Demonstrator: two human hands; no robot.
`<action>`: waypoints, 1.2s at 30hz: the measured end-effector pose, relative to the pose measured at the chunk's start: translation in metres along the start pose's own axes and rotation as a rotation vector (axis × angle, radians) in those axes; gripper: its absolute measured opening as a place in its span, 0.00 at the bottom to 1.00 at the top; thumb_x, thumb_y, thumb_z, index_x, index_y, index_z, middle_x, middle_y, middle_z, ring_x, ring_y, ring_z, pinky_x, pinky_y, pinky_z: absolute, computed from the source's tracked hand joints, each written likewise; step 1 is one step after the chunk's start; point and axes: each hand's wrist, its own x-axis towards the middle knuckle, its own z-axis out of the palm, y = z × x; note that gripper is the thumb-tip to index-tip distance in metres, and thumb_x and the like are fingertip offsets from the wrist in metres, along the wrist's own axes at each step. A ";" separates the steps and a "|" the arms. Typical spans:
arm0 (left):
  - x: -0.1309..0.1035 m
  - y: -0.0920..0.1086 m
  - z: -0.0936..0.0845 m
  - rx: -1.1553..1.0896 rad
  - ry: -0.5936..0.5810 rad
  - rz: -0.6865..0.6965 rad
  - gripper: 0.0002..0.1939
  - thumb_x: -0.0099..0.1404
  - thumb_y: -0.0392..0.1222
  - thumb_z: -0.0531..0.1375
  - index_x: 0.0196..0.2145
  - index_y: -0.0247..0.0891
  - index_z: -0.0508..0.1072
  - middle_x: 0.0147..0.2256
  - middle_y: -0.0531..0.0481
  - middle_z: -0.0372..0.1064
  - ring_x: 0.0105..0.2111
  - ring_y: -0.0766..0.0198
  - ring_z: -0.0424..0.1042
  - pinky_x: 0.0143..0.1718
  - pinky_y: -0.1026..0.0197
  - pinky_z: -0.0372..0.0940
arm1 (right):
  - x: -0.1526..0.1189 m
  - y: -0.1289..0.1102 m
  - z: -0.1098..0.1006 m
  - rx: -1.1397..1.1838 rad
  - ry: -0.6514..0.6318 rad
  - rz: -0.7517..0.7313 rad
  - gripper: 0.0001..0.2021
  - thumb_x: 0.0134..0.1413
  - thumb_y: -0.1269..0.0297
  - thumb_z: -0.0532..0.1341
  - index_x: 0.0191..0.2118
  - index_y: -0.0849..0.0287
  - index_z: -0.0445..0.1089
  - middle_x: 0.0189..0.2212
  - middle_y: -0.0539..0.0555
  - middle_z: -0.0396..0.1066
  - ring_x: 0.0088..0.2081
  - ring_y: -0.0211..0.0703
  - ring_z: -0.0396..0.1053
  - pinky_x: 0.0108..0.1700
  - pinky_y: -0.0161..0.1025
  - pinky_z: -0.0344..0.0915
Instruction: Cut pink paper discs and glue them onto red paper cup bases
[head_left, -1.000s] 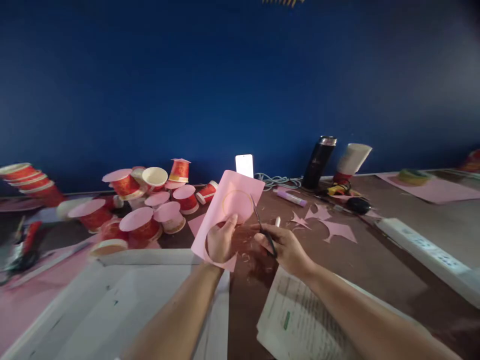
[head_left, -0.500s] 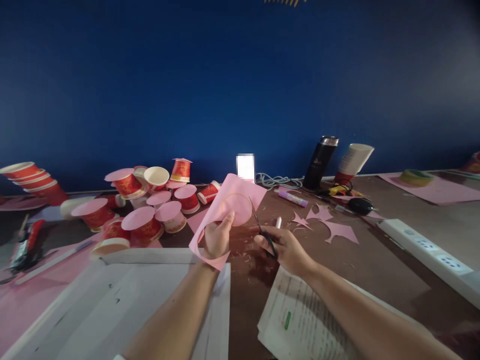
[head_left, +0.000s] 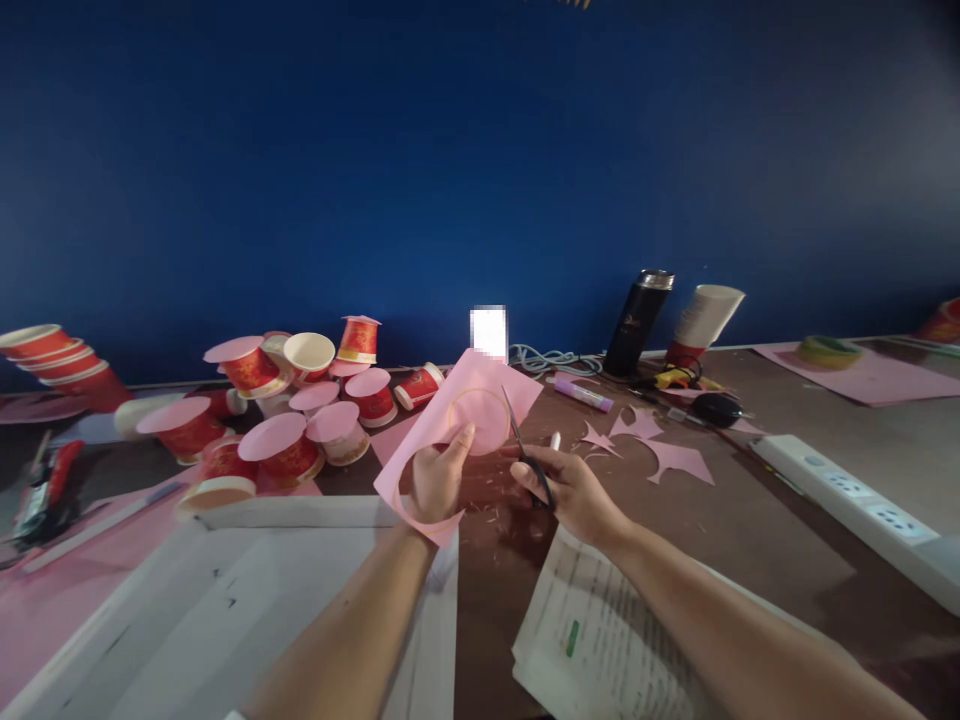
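Pink paper point(head_left: 435, 425) with a drawn circle is pinched in my left hand point(head_left: 439, 478), its thumb on top beside the circle. A round hole in the paper's lower part surrounds that hand. My right hand point(head_left: 574, 490) has its fingers in the handles of black scissors point(head_left: 534, 468). The blades meet the paper's right side, near the circle's edge. Behind the right hand stands a small white stick point(head_left: 555, 441), and pink scraps point(head_left: 679, 461) lie to its right.
Red paper cups point(head_left: 281, 450), several topped with pink discs, crowd the left. A black flask point(head_left: 637, 325), purple glue stick point(head_left: 583, 394) and power strip point(head_left: 862, 500) are at right. Printed sheets point(head_left: 600, 630) and a white board point(head_left: 300, 610) lie in front.
The pink paper has turned slightly and shifted a little right, with the scissor blades still at its right side. The rest of the view has slid slightly left.
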 end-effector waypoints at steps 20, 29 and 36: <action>-0.005 0.017 0.005 -0.059 -0.003 -0.039 0.24 0.53 0.49 0.64 0.09 0.41 0.58 0.12 0.54 0.57 0.16 0.67 0.58 0.24 0.61 0.59 | -0.001 0.004 -0.001 -0.026 -0.010 -0.007 0.21 0.55 0.47 0.60 0.41 0.62 0.73 0.21 0.48 0.64 0.24 0.34 0.60 0.26 0.33 0.55; 0.010 0.008 -0.011 0.075 -0.054 0.174 0.09 0.47 0.43 0.66 0.15 0.41 0.71 0.16 0.49 0.65 0.30 0.55 0.71 0.34 0.59 0.66 | -0.001 0.003 -0.004 0.010 -0.051 0.003 0.21 0.54 0.47 0.61 0.41 0.62 0.74 0.22 0.47 0.62 0.23 0.33 0.60 0.25 0.32 0.55; 0.015 0.011 -0.013 0.047 -0.121 0.175 0.05 0.48 0.40 0.65 0.19 0.41 0.74 0.23 0.46 0.71 0.33 0.55 0.72 0.39 0.57 0.67 | -0.002 0.002 -0.007 0.045 -0.080 0.046 0.23 0.52 0.46 0.62 0.43 0.63 0.74 0.22 0.47 0.59 0.23 0.32 0.60 0.25 0.32 0.56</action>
